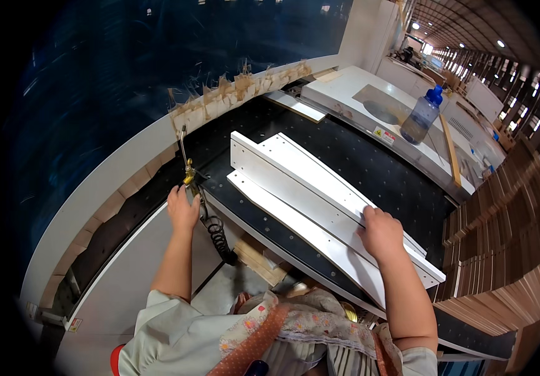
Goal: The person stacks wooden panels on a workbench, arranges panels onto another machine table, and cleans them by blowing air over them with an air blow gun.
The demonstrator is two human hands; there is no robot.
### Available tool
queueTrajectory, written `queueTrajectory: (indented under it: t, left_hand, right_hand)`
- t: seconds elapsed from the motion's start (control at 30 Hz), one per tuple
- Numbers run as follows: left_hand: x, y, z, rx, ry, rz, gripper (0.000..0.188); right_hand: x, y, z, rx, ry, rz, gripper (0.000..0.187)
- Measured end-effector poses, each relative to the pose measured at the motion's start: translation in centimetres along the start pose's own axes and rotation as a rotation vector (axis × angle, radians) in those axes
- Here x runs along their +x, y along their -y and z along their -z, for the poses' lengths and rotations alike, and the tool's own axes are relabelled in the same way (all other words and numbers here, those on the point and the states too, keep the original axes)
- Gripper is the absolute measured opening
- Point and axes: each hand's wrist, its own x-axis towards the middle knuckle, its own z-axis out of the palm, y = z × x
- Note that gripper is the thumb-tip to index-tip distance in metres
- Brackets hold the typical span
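Observation:
My left hand point(184, 207) is wrapped round the grip of an air blow gun point(189, 172), whose thin bent nozzle points away from me. A black coiled hose point(218, 237) hangs below it. My right hand point(383, 233) grips the upper edge of a long white panel point(307, 191) with small drilled holes, standing on its edge and leaning. One white board point(282, 210) lies flat on its near side, another point(311, 164) on its far side. All three rest on a black table dotted with small studs point(251, 217). My right fingertips are partly hidden behind the panel.
Behind the table stands a white machine bed point(345, 91) with a blue-capped bottle point(422, 116) on it. Tall stacks of brown boards point(502, 250) rise at the right. A dark curved machine cover point(157, 56) with a torn, taped lower edge point(232, 94) fills the far left.

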Motion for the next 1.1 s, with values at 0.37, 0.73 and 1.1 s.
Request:
queueTrajectory:
  t: [0.37, 0.73, 1.1]
  left_hand:
    - [1.7, -3.4, -2.0, -0.932, 0.069, -0.024, 0.026]
    - [-2.7, -6.2, 2.1, -0.611, 0.789, 0.36, 0.024]
    - [-2.3, -6.8, 3.6, -0.268, 0.621, 0.035, 0.036]
  right_hand:
    - [2.3, 2.5, -3.7, 0.019, -0.126, -0.216, 0.049]
    - [2.2, 1.5, -4.4, 0.13, -0.218, -0.175, 0.051]
    - [2.0, 1.6, -4.2, 0.121, -0.248, -0.161, 0.051]
